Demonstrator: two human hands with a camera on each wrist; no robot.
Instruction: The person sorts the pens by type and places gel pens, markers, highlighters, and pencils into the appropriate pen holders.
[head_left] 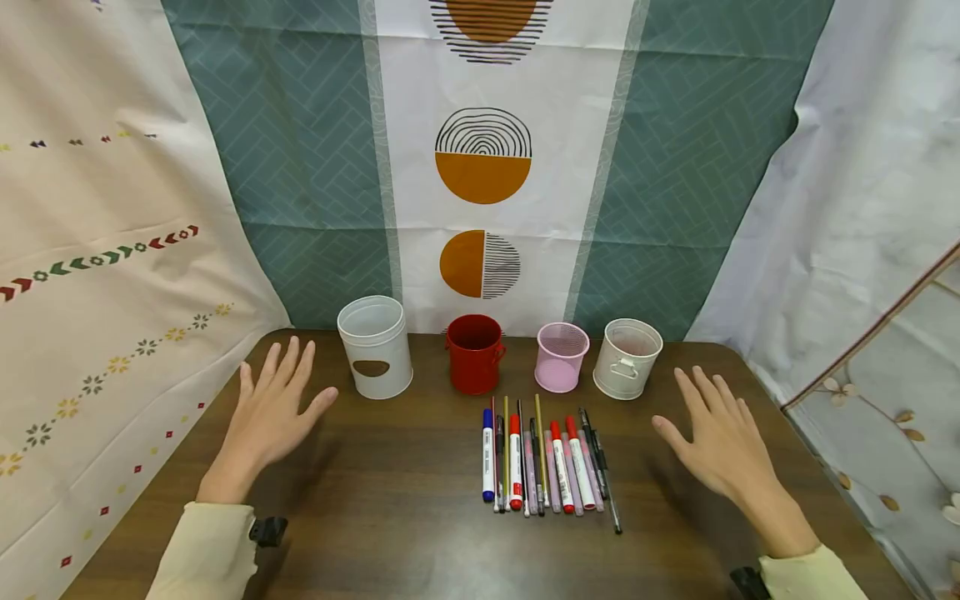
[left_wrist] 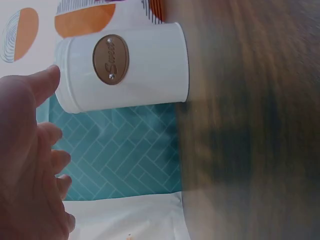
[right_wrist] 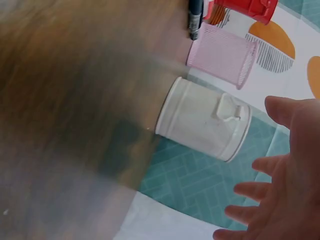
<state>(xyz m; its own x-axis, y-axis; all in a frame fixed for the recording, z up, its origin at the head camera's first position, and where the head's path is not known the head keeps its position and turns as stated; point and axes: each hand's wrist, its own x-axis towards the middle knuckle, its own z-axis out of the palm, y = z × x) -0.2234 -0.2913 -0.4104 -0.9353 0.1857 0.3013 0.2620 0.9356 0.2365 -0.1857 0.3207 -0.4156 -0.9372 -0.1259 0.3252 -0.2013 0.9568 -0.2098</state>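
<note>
My left hand (head_left: pixel 272 412) hovers over the left part of the table with its fingers spread, holding nothing. Nearest to it is a tall white canister (head_left: pixel 381 358) with a brown oval label (left_wrist: pixel 111 59). On the right, my right hand (head_left: pixel 718 437) is also spread and holds nothing, beside a white metal bucket (head_left: pixel 627 360) with a small handle. Between the hands lies a row of pens and markers, among them a blue-capped marker (head_left: pixel 488 458), a red-capped marker (head_left: pixel 515 458) and gold pencils (head_left: pixel 537 417).
A red bucket (head_left: pixel 475 358) and a pink mesh cup (head_left: pixel 560 358) stand between the two white containers along the table's (head_left: pixel 360 517) back edge. Patterned cloth (head_left: pixel 315 167) hangs behind them. Light cloths border both sides.
</note>
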